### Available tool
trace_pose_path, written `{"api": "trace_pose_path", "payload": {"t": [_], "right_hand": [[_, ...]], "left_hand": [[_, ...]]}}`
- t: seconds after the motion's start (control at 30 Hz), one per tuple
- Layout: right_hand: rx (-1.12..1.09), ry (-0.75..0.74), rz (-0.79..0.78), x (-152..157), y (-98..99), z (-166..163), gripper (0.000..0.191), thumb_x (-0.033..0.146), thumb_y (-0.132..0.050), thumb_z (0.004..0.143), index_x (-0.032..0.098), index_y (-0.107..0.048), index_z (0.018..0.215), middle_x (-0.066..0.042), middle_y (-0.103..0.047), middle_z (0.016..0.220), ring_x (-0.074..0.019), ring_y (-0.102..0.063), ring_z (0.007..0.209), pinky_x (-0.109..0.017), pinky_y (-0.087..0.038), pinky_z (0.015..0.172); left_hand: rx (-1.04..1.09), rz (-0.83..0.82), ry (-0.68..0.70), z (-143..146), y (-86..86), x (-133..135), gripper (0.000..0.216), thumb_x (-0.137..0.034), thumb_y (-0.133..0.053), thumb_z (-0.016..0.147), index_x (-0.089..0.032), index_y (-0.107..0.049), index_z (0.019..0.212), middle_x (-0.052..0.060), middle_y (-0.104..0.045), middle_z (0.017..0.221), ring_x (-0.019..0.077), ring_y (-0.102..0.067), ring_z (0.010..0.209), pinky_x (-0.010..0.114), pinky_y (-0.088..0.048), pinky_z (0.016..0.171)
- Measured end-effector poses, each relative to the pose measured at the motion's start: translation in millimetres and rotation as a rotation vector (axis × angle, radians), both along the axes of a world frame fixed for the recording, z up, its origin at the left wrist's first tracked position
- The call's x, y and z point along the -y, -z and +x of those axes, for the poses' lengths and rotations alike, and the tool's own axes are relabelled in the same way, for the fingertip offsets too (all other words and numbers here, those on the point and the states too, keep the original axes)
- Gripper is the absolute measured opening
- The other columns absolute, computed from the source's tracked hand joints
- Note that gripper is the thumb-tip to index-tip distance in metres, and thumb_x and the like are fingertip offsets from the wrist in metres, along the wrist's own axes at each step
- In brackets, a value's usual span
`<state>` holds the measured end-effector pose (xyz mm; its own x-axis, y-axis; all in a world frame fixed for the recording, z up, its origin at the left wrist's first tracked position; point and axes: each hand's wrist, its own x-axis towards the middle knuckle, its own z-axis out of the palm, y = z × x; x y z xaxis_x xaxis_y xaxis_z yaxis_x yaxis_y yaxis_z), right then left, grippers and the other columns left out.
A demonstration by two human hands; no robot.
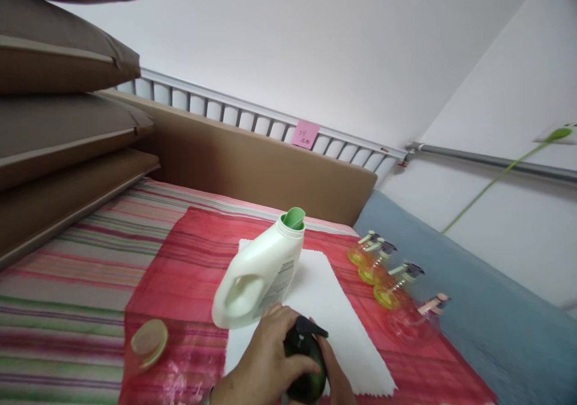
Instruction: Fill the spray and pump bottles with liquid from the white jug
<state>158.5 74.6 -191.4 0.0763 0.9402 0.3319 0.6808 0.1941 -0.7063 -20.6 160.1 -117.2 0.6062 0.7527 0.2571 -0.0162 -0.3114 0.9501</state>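
Between my two hands is a dark green pump bottle (308, 387) with a black pump head (311, 327). My left hand (268, 357) wraps it from the left, thumb across its front. My right hand (336, 372) grips its right side, partly cut off by the lower picture edge. Just beyond stands a white detergent jug (265, 267), uncapped, with a green pouring spout (294, 217) showing at its mouth. The jug and hands are over a white sheet (342, 321) with a jagged edge. A round, pale lid (149, 342) lies to the left on the red cloth.
A red translucent cloth (175, 273) covers part of a striped cloth (81, 285). Several clear pump bottles (387, 291), yellow and pink at the base, line the right side beside a blue panel (451, 273). Brown cushions (58, 122) are stacked left; a brown board (252, 158) stands behind.
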Motion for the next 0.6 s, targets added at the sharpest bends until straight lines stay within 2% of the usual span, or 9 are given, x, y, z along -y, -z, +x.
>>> {"api": "trace_pose_path", "payload": {"t": [0.07,0.13,0.17,0.23,0.33,0.43,0.5,0.53,0.6], "right_hand": [[0.007,0.002,-0.008,-1,-3.9,-1,0.096,0.027,-0.081,0.058,0.025,-0.033,0.141,-0.010,-0.048,0.137,-0.0381,-0.045,0.124,-0.047,-0.044,0.100],[0.013,0.007,-0.010,-2,-3.9,0,0.095,0.027,-0.080,0.058,0.024,-0.034,0.140,-0.011,-0.049,0.136,-0.0378,-0.045,0.124,-0.047,-0.045,0.099],[0.014,0.001,-0.007,-3,-2.3,0,0.094,0.027,-0.080,0.058,0.024,-0.034,0.140,-0.011,-0.049,0.136,-0.0378,-0.045,0.124,-0.047,-0.044,0.099],[0.006,-0.037,-0.001,-5,2.9,1,0.096,0.026,-0.080,0.057,0.022,-0.033,0.140,-0.013,-0.048,0.137,-0.0381,-0.044,0.125,-0.048,-0.041,0.101],[-0.034,-0.121,0.028,-8,10.9,3,0.101,0.024,-0.078,0.057,0.022,-0.025,0.143,-0.013,-0.041,0.142,-0.0380,-0.038,0.129,-0.050,-0.037,0.104],[-0.074,-0.144,0.045,-9,12.0,4,0.099,0.025,-0.075,0.059,0.023,-0.023,0.144,-0.011,-0.039,0.144,-0.0364,-0.037,0.130,-0.048,-0.038,0.104],[-0.067,-0.108,-0.001,-8,8.7,3,0.100,0.025,-0.077,0.058,0.023,-0.024,0.143,-0.011,-0.040,0.143,-0.0362,-0.037,0.130,-0.047,-0.038,0.104],[-0.058,-0.089,-0.027,-7,6.6,2,0.102,0.025,-0.078,0.057,0.022,-0.025,0.143,-0.012,-0.041,0.143,-0.0361,-0.037,0.130,-0.047,-0.038,0.105],[-0.054,-0.071,-0.051,-5,3.0,-2,0.103,0.023,-0.078,0.056,0.020,-0.024,0.144,-0.013,-0.040,0.143,-0.0352,-0.036,0.131,-0.047,-0.035,0.106]], "left_hand": [[0.007,-0.025,0.130,-4,-2.0,0,0.045,-0.018,-0.067,0.069,-0.023,-0.059,0.113,0.005,-0.058,0.114,0.0232,-0.048,0.112,0.036,-0.034,0.101],[0.005,-0.050,0.234,-7,-4.9,-1,0.040,-0.016,-0.058,0.075,-0.024,-0.059,0.114,0.004,-0.059,0.114,0.0214,-0.050,0.111,0.035,-0.034,0.102],[-0.002,-0.053,0.236,-8,-6.1,-2,0.034,-0.015,-0.057,0.075,-0.024,-0.062,0.108,0.003,-0.062,0.106,0.0208,-0.053,0.106,0.035,-0.034,0.101],[-0.018,-0.025,0.140,-7,-7.4,-3,0.020,-0.017,-0.063,0.072,-0.021,-0.067,0.090,0.002,-0.065,0.089,0.0213,-0.055,0.097,0.035,-0.035,0.098],[-0.038,0.003,-0.008,-6,-8.1,-2,0.022,-0.021,-0.072,0.064,-0.019,-0.067,0.085,0.003,-0.063,0.089,0.0237,-0.054,0.097,0.036,-0.037,0.095],[-0.001,-0.041,0.141,-9,-9.3,-3,0.030,-0.021,-0.064,0.072,-0.021,-0.064,0.102,0.004,-0.061,0.102,0.0219,-0.053,0.103,0.034,-0.037,0.097],[0.030,-0.064,0.245,-11,-9.7,-5,0.030,-0.018,-0.056,0.077,-0.023,-0.064,0.105,0.002,-0.063,0.100,0.0199,-0.054,0.101,0.034,-0.035,0.100],[0.035,-0.064,0.245,-11,-9.4,-6,0.027,-0.017,-0.056,0.076,-0.023,-0.066,0.101,0.002,-0.063,0.096,0.0196,-0.055,0.099,0.034,-0.034,0.100],[0.030,-0.050,0.152,-8,-7.8,-7,0.019,-0.017,-0.061,0.072,-0.021,-0.068,0.089,0.001,-0.064,0.089,0.0204,-0.056,0.095,0.034,-0.036,0.098]]}}
